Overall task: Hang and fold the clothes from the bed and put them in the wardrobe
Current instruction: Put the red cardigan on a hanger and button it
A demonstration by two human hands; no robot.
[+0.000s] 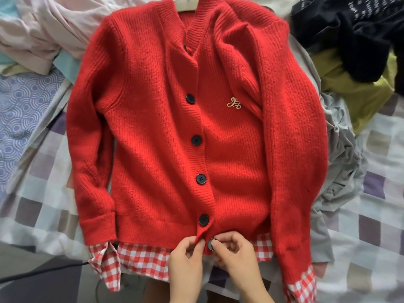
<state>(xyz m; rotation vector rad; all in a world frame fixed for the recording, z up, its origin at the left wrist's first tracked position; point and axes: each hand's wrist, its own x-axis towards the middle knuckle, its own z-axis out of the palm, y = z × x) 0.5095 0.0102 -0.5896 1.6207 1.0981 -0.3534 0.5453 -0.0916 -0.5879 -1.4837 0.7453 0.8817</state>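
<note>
Left hand (185,256) pinches placket (200,237), right hand (237,255) bottom button (211,244); cardigan (153,127) lengthwise, collar (194,33) away.

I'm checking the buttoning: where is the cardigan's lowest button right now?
Head view, low centre: the lowest button sits at the red cardigan hem, at the fingertips of the right hand, with the left hand pinching the knit edge just left of it.

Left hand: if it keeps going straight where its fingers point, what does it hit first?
The left hand points forward and pinches the front edge of the red cardigan. Going on along the knit, it would probably meet the lowest fastened button first, though its exact heading is hard to judge.
</note>
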